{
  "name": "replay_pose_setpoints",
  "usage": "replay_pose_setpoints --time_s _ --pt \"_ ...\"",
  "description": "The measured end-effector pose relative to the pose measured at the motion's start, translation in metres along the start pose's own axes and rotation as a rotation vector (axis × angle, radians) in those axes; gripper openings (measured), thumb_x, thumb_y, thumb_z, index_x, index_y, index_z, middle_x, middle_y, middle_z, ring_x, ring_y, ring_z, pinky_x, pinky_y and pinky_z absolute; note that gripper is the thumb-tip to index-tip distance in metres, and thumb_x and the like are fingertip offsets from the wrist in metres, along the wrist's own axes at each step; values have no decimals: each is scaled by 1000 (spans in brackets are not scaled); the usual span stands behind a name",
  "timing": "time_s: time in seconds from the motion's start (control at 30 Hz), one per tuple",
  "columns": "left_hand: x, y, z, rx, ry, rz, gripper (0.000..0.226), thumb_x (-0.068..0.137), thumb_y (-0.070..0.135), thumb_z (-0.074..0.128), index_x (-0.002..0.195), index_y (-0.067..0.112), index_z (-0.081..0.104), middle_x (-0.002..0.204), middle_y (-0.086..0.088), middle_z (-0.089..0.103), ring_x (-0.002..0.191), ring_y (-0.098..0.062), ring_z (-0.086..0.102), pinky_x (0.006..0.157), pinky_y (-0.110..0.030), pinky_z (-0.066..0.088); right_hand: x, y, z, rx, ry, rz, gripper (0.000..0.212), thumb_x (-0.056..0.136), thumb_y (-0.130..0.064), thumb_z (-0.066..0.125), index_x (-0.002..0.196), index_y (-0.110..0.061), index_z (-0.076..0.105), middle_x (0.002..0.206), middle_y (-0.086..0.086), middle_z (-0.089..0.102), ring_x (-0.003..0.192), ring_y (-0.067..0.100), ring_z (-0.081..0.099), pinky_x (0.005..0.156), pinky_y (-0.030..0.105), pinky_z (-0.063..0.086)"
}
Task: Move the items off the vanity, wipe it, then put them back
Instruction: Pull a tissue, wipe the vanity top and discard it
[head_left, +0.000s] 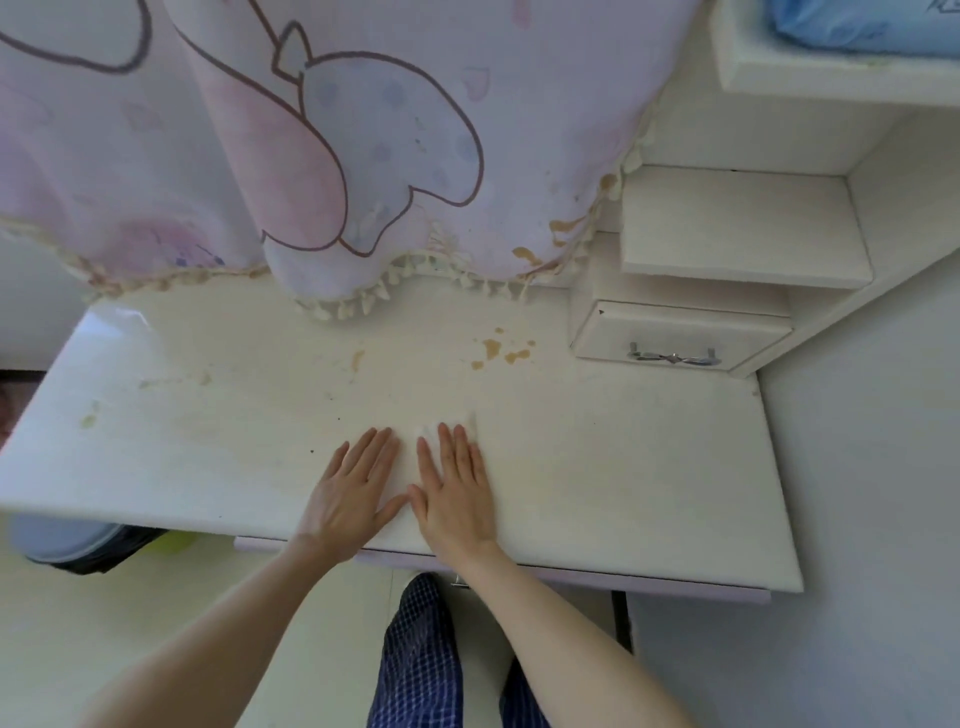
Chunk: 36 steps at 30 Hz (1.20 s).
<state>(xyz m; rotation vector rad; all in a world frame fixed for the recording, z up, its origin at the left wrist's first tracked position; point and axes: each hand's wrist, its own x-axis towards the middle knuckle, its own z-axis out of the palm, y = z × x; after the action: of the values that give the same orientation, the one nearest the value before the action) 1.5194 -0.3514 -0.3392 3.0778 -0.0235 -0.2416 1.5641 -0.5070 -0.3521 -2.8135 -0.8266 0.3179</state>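
Note:
The white vanity top (623, 467) lies bare in front of me, marked with brown stains (498, 351) near its back right and fainter smudges at the left. My left hand (353, 488) rests flat on the surface near the front edge, fingers together, nothing in it. Beside it my right hand (454, 493) presses flat on a white wipe (431, 434), of which only a crumpled edge shows past the fingertips. The two thumbs nearly touch.
A pink cartoon-print cloth (311, 145) with a tasselled hem hangs over the vanity's back. At the back right stand a small drawer unit (675, 335) with a metal handle and white shelves (743, 223). A bin (67, 543) sits under the left end.

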Motion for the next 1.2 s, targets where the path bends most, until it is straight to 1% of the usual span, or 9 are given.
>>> replay_pose_setpoints --time_s 0.2,0.37,0.5,0.6,0.7,0.8,0.9,1.03,1.2 --pt "14 -33 6 -46 -14 150 64 99 43 10 134 2 45 140 -16 45 128 -31 43 107 -40 22 8 18 2 -45 31 22 53 96 -39 28 143 -17 35 151 11 32 141 28 26 112 39 15" --pt "13 -42 10 -87 -17 202 61 100 41 11 134 4 44 141 -14 43 131 -27 37 109 -37 18 12 69 -14 -61 55 319 59 98 -41 9 143 -13 35 150 15 31 140 30 26 113 37 10" --pt "13 -42 10 -136 -2 217 56 100 37 8 134 6 40 139 -13 47 129 -28 42 107 -39 23 38 89 -27 -42 45 353 67 90 -43 2 147 -14 23 155 13 17 144 28 11 116 35 3" --pt "12 -42 10 -170 22 212 52 101 35 8 135 8 35 141 -11 45 132 -25 34 109 -37 18 77 93 -32 -35 85 369 73 86 -45 -4 148 -15 21 156 15 15 145 28 8 116 38 5" --pt "11 -39 14 -173 38 213 52 101 35 10 136 8 37 142 -10 43 133 -25 34 110 -36 15 116 95 -38 -40 74 325 74 86 -45 -2 147 -14 25 154 17 19 144 31 12 116 40 7" --pt "13 -40 15 -160 23 209 54 101 35 9 135 8 40 141 -10 45 130 -27 41 107 -38 22 141 80 -41 -45 58 256 71 88 -44 4 145 -11 29 153 19 23 142 34 17 115 44 12" --pt "14 -43 14 -154 25 214 57 101 34 9 134 6 46 140 -11 45 130 -27 42 105 -40 25 132 47 -28 -63 20 51 62 93 -41 15 144 -12 32 151 17 28 141 34 23 115 43 16" --pt "12 -39 8 -150 7 193 56 100 34 9 135 4 41 141 -13 44 129 -29 42 108 -40 21 92 43 -18 -125 -19 -174 55 96 -38 23 144 -15 33 150 13 32 139 30 28 113 39 17" --pt "-2 -57 0 -114 33 79 54 100 35 9 137 4 33 142 -14 41 131 -30 39 111 -40 16 110 66 -29 -106 25 24 59 96 -41 13 144 -13 34 150 17 32 139 33 28 114 40 18"
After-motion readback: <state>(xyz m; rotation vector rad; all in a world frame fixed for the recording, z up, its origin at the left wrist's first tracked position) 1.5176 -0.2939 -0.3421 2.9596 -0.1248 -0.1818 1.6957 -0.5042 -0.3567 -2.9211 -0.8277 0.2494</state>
